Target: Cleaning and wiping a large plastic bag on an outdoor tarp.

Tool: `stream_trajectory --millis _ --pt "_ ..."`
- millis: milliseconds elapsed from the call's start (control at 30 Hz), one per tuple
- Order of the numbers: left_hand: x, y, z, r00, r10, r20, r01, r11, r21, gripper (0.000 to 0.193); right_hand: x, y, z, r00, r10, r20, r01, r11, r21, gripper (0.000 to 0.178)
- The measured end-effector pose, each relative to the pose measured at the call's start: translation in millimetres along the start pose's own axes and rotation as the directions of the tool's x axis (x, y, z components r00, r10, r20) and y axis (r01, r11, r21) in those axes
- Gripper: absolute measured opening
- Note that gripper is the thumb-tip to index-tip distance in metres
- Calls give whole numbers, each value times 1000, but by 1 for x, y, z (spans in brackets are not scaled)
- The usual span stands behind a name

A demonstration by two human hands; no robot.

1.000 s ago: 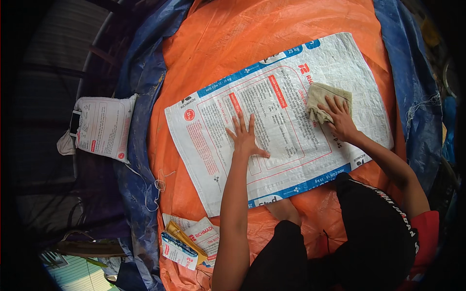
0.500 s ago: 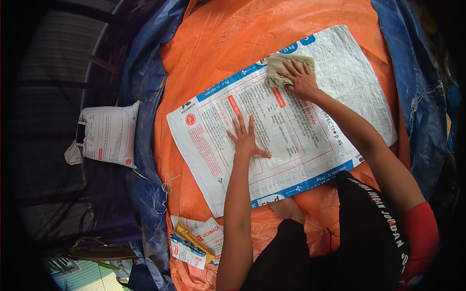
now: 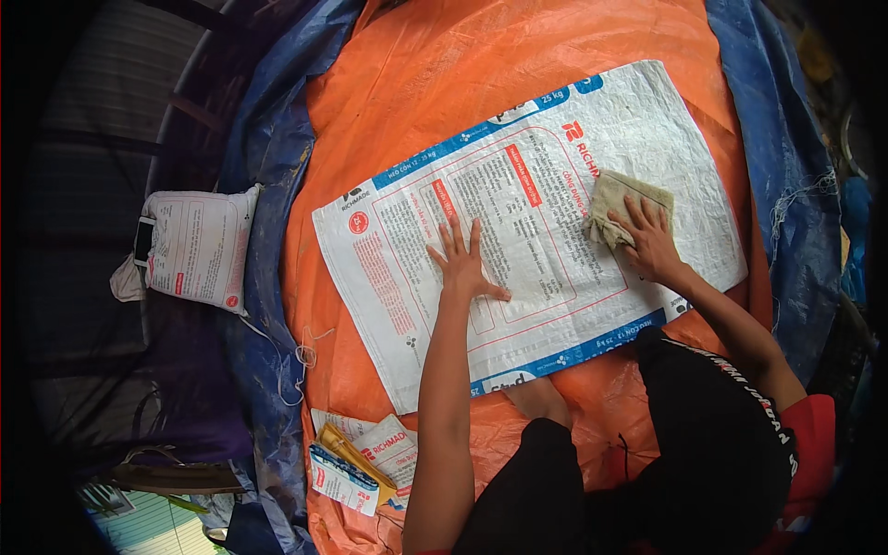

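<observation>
A large white woven feed sack (image 3: 703,148) with blue edge strips and red and black print lies flat in front of me, slanting up to the right. My left hand (image 3: 464,265) rests palm down on its middle, fingers spread, holding nothing. On the sack's right half, my right hand (image 3: 647,242) presses a folded beige cloth (image 3: 606,199) against the surface. Its fingers lie stretched out flat over the cloth without wrapping round it.
Under the sack spreads an orange tarp (image 3: 388,102), bordered by blue tarp (image 3: 264,176). A stuffed white sack (image 3: 199,250) with a dark phone-like object (image 3: 144,240) sits at the left. Folded sack pieces (image 3: 356,462) and loose string (image 3: 305,355) lie at lower left.
My right hand has moved the cloth from the sack's far edge toward me and to the right. My left hand has stayed in about the same place on the sack.
</observation>
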State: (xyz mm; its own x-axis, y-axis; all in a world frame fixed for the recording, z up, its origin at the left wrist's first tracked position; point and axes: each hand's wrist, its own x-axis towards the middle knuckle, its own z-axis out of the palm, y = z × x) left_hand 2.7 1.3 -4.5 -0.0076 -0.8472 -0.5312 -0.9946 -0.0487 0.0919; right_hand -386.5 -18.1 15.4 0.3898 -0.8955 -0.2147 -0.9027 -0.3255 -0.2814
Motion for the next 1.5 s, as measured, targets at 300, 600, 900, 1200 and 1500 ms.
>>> stream_trajectory --millis 300,600,900,1200,1500 --pt "-3 4 4 999 2 -49 -1 1000 23 180 72 -111 30 887 -460 30 459 888 36 74" --pt "-1 5 -1 1000 -5 2 5 999 36 182 171 -39 7 954 -158 -255 150 987 -52 70" --pt "-2 0 6 999 -3 -41 3 1000 -19 180 100 44 -3 965 31 -262 -60 993 -105 75" --pt "-1 1 5 999 16 -46 -17 1000 -22 180 40 30 24 875 0 -484 10 1000 18 78" --pt "1 1 7 998 -7 -55 8 1000 5 182 35 29 23 894 2 -448 1 1000 6 77"
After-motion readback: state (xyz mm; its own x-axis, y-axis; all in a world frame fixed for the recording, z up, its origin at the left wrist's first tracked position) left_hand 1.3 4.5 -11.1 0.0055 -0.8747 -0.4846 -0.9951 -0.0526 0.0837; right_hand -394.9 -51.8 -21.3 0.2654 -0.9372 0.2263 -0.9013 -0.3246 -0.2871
